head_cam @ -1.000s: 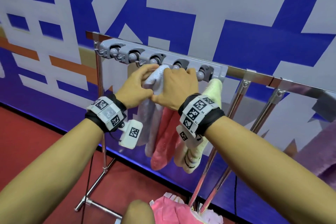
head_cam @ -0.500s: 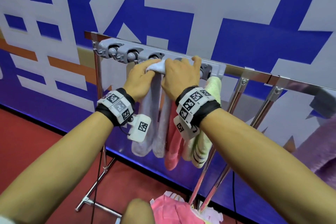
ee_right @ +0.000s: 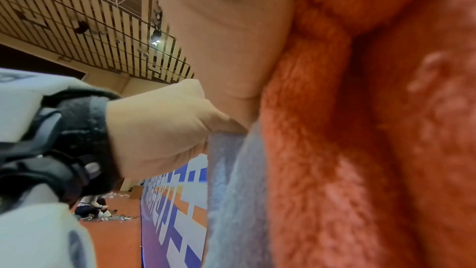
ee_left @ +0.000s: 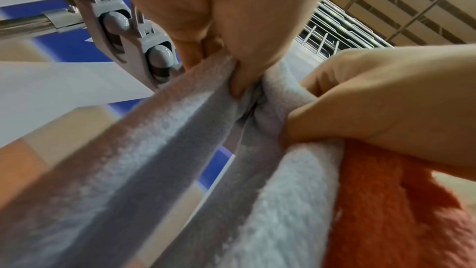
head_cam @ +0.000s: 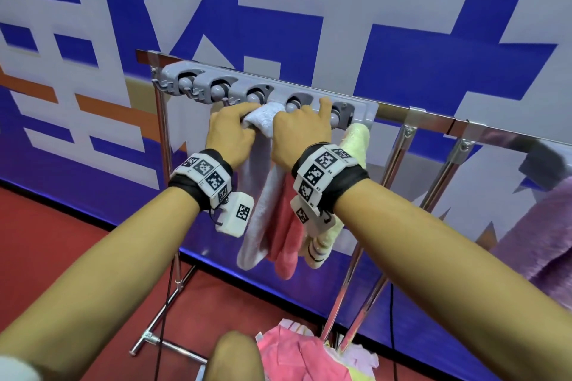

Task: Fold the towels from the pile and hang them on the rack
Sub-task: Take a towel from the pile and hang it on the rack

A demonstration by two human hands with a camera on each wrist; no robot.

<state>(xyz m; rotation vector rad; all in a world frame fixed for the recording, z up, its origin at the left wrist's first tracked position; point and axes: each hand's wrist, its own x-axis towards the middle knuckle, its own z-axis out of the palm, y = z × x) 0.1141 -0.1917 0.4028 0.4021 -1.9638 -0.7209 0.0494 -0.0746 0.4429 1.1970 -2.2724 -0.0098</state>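
Pale lavender towel (head_cam: 263, 182), folded into a long narrow strip, draped under the grey clip rail (head_cam: 365, 111) of the chrome rack (head_cam: 433, 124), its bunched top pressed up between the third and fourth clips, both tails hanging straight down.

Far left: two roller clips, vacant. Next, left hand (head_cam: 230, 136), fingers curled around the left side of the towel's bunched fold, thumb pinching the cloth from beneath, as seen in the left wrist view (ee_left: 247, 34). Immediately beside it, touching across the fold, right hand (head_cam: 298, 136), gripping the right side of the same fold, index finger stretched up against the rail. Behind the right wrist: coral pink towel (head_cam: 288, 235), already hanging, touching the lavender one. Further right: pale yellow towel (head_cam: 357, 145), hanging from the last clip. Far right edge: purple fluffy fabric (head_cam: 538, 238) draped over the bar. Below, on the red floor (head_cam: 62, 241): pile (head_cam: 297, 356) of pink and pale towels waiting.

Step in hand, by judgement: hanging, third towel being seated into a clip; folding of this one done. Next move likely needs a firm upward push of the fold past the roller until gripped, then both hands letting go gently, checking for slip. After that, back down to the pile for another.
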